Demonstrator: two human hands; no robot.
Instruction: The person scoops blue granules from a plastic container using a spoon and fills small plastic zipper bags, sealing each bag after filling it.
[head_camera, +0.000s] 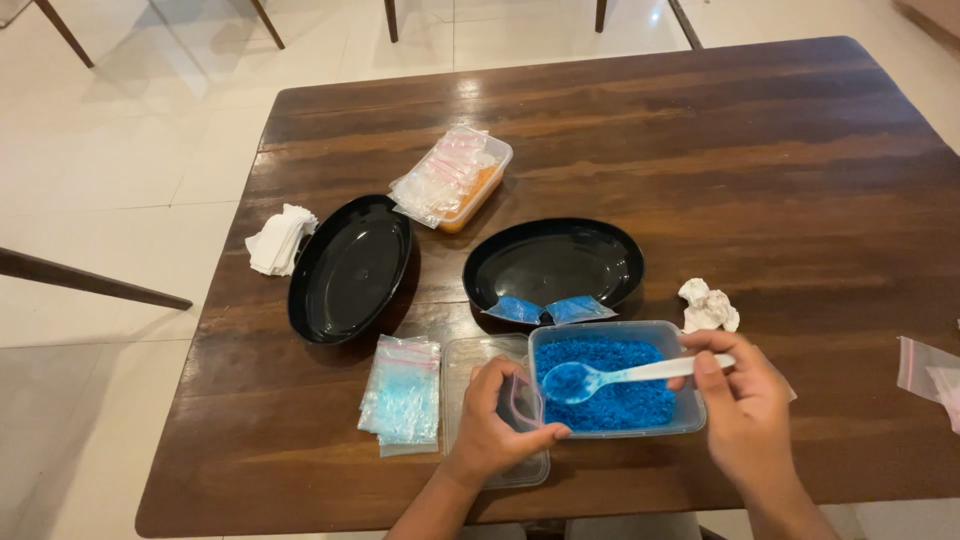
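Note:
My left hand holds a small clear zip bag open at the left edge of a clear tub of blue grains. My right hand grips the handle of a white plastic spoon, whose bowl is heaped with blue grains and hovers over the tub, close to the bag's mouth. Two filled blue bags lie on the near rim of a black oval tray just behind the tub.
A second black oval tray sits to the left, with a stack of empty zip bags in front of it. A tub of orange grains topped with bags stands at the back. Crumpled tissue, folded tissues and a clear lid lie around.

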